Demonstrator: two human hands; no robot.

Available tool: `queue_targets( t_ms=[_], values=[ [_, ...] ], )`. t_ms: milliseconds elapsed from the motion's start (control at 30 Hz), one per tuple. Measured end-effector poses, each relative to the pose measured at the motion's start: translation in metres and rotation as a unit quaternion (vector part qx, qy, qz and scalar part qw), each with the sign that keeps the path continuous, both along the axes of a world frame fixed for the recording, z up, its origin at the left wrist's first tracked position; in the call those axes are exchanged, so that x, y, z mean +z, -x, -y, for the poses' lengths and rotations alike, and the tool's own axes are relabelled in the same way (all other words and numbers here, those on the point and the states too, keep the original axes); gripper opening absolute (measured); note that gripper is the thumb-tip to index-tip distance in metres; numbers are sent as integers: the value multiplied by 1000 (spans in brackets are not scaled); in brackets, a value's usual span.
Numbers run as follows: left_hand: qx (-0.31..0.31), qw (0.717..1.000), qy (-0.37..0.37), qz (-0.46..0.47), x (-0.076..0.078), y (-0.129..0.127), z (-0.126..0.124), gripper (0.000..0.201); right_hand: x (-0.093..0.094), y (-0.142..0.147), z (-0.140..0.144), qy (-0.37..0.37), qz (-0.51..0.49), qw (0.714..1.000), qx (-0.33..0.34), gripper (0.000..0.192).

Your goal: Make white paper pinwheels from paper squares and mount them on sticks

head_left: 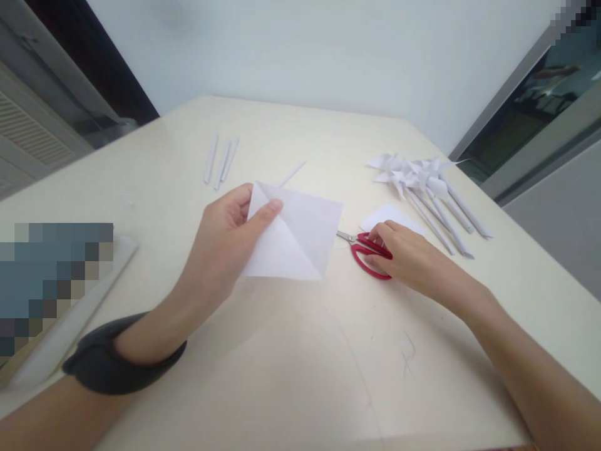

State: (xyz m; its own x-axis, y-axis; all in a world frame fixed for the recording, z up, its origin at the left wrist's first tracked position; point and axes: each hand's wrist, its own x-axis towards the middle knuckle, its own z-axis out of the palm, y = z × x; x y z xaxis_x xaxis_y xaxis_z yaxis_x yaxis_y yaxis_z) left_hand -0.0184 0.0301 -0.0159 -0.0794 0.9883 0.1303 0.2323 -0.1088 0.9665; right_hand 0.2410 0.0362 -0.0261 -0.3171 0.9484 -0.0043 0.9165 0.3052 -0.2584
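Note:
Pinched between the thumb and fingers of my left hand is a square sheet of white paper, held above the table. A diagonal crease runs across it from the upper left corner to the lower right. To its right, my right hand has its fingers at the red handles of a pair of scissors. The blades point left, and their tips pass behind the sheet's edge. Behind my right hand, another piece of white paper lies on the table, partly covered by the fingers.
Several white paper pinwheels with rolled paper sticks lie at the right. Three thin paper rolls lie at the back left, and another thin stick pokes out behind the sheet. Loose threads lie on the pale table.

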Motion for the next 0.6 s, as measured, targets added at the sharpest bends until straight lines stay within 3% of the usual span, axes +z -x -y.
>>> queue_targets(
  t_ms=[100, 167, 300, 467, 600],
  values=[
    [26, 1000, -14, -3, 3, 2, -1, 20, 1, 3, -4, 9, -52, 998, -43, 28],
    [50, 999, -16, 14, 4, 5, -4, 21, 8, 4, -6, 65, -158, 984, -58, 27],
    [95, 993, -33, 60, 5, 10, -11, 22, 20, 4, -7, 194, -393, 899, -27, 21],
    [106, 989, -43, 92, 8, 10, -15, 14, 17, 12, -1, 164, -516, 840, -2, 20],
    [90, 986, -81, 112, 13, 11, -13, 11, 12, 26, 12, 157, -557, 815, 36, 39]
  ],
)
